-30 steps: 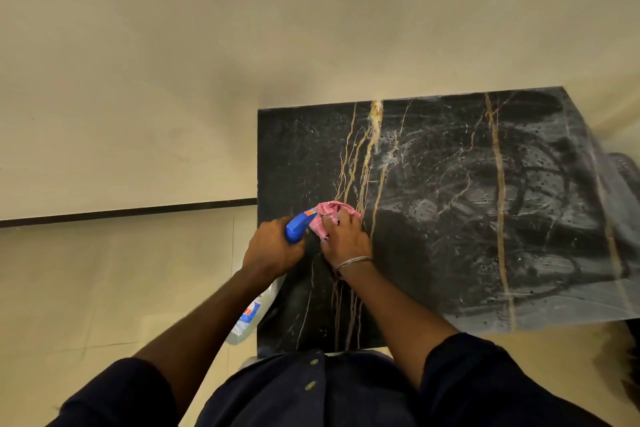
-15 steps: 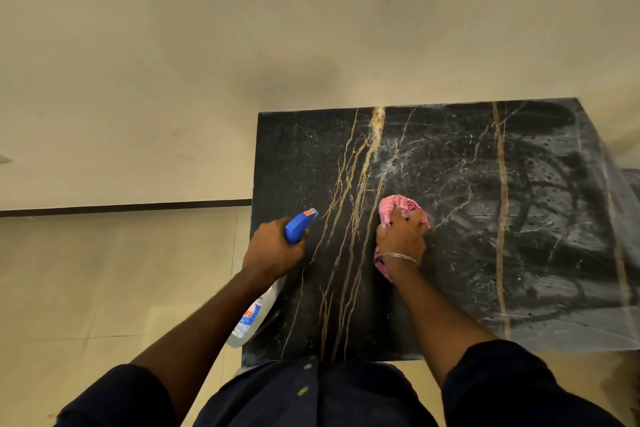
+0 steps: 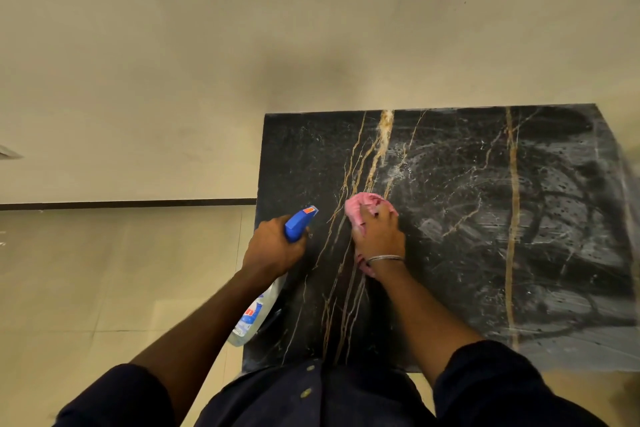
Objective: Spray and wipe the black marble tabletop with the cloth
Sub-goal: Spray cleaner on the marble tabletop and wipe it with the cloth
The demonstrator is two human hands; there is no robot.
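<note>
On veined marble tabletop (image 3: pixel 485 253), right hand (image 3: pixel 379 236) clutches crumpled cloth (image 3: pixel 360 206), left hand (image 3: pixel 270 250) grips bottle (image 3: pixel 299 222).

L hand (image 3: pixel 273 248): fingers curled, gripping | R hand (image 3: pixel 379 236): palm down, gripping

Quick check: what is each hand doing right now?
Left hand: grips the spray bottle.
Right hand: holds the pink cloth on the tabletop.

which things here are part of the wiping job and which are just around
Part of the job: pink cloth, gripped by the right hand on the black marble tabletop; spray bottle, held in the left hand.
Just there: bracelet on the right wrist; tiled floor; dark skirting strip along the wall.
</note>
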